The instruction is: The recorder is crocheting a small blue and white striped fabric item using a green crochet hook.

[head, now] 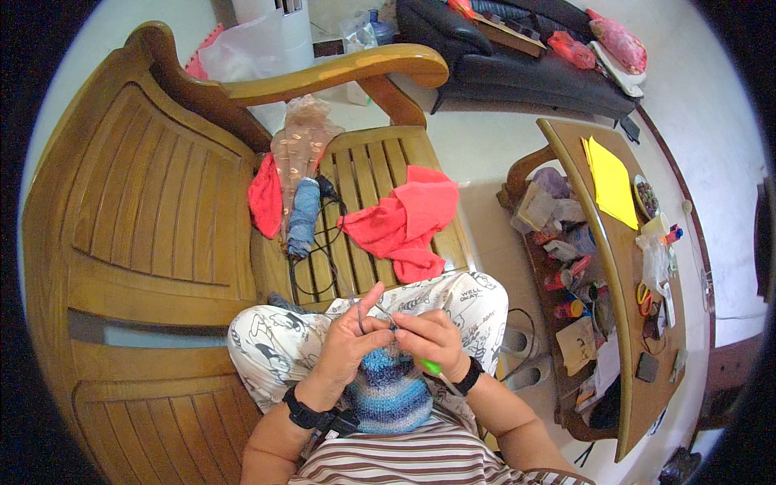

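Between my hands is a knitted or crocheted piece in striped blue, navy and white yarn, lying in my lap. My left hand pinches its top edge, the index finger raised with dark yarn looped around the fingers. A crochet hook with a green handle is in my right hand, whose fingertips meet the left thumb at the work's edge. A strand runs from the left hand towards the bench. There a wound bundle of blue-grey yarn lies against a sheer patterned bag.
Red cloths and a black cable lie on the slatted wooden bench. To the right, a wooden table bears yellow sheets, scissors and a plate of food. Its lower shelf is full of bags and containers. A black sofa stands beyond.
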Demonstrator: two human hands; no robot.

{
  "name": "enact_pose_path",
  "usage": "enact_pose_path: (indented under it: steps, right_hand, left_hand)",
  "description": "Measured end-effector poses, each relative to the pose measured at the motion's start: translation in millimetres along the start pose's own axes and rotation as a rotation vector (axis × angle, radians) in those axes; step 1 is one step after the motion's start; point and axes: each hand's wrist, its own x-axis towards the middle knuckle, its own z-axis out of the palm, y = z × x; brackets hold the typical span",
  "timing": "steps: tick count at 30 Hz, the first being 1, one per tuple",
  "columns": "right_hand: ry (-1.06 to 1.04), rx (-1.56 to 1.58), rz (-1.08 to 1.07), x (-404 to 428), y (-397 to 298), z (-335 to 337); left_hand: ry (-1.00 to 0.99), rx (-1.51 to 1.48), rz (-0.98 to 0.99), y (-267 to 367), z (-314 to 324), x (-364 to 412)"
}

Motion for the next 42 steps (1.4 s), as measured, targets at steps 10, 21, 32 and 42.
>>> enact_pose_path:
  steps: [10,21,32,42]
  right_hand:
    - [0.151,0.731,0.558,-12,-7,-13]
    - [0.094,0.401,0.524,0,-6,3]
    - [0.157,0.727,0.566,-11,9,21]
    - [-0.114,1.178,0.757,14,23,-11]
  left_hand:
    - [-0.046,0.213,-0.068,10,-15,-3]
    - [0.129,0.851,0.340,-9,-6,-1]
    - [-0.076,-0.087,-0.047,0,-19,3]
    - [-0.059,0.311,-0.022,15,-13,-5]
